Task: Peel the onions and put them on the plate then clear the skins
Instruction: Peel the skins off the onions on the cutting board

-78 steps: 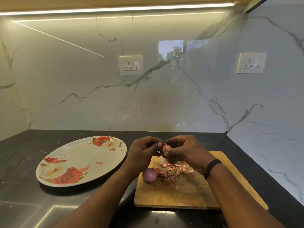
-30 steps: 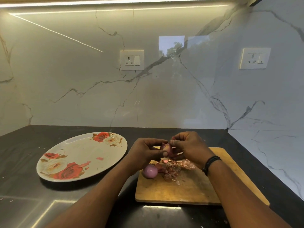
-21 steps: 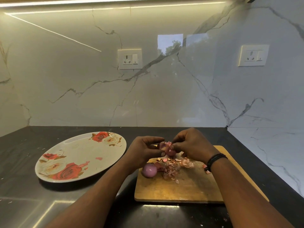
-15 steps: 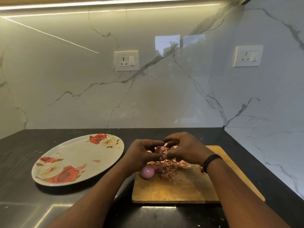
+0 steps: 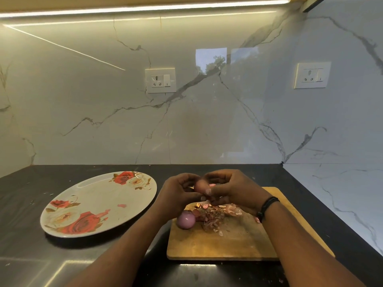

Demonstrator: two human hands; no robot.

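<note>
A small pink onion [image 5: 200, 185] is pinched between my left hand [image 5: 178, 194] and my right hand [image 5: 232, 191], held a little above the wooden cutting board [image 5: 234, 243]. Both hands close on it with fingertips; a scrap of pink skin shows by the right fingers. A peeled purple onion [image 5: 186, 219] rests on the board's left end. A heap of loose onion skins [image 5: 215, 214] lies just right of it, under my hands. The flowered plate [image 5: 99, 204] sits to the left on the black counter, holding only a small skin scrap.
The black countertop [image 5: 31, 255] carries a few skin crumbs near the plate. A marble wall with two socket plates [image 5: 160, 80] stands close behind, and another marble wall [image 5: 342, 193] closes in the right side beside the board.
Both hands have kept working the small onion, turning it and lifting it slightly above the skin heap. The peeled onion, skins and plate stay where they were.
</note>
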